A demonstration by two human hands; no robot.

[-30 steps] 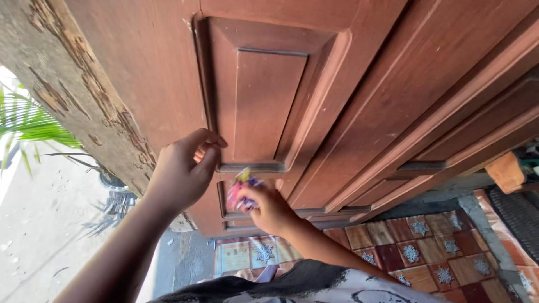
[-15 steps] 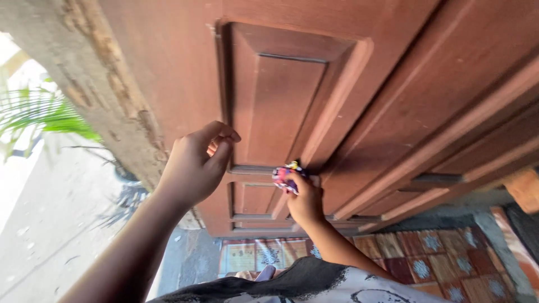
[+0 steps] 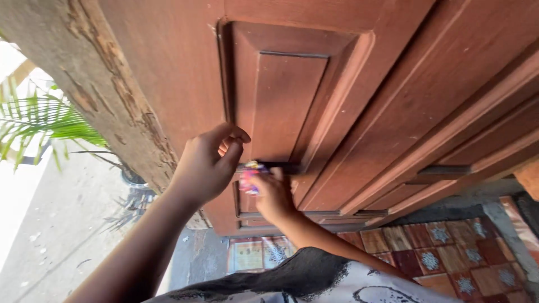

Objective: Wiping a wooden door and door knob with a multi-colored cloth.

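Brown panelled wooden door (image 3: pixel 292 106): right hand (image 3: pixel 272 196), fist shut on a small colourful cloth (image 3: pixel 250 178), has slid leftward along the ledge toward the loosely curled, empty left hand (image 3: pixel 205 165).

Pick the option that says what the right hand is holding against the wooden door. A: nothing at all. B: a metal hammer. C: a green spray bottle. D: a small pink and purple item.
D: the right hand grips a small pink and purple item pressed to the ledge of the wooden door, while the left hand rests curled beside it.
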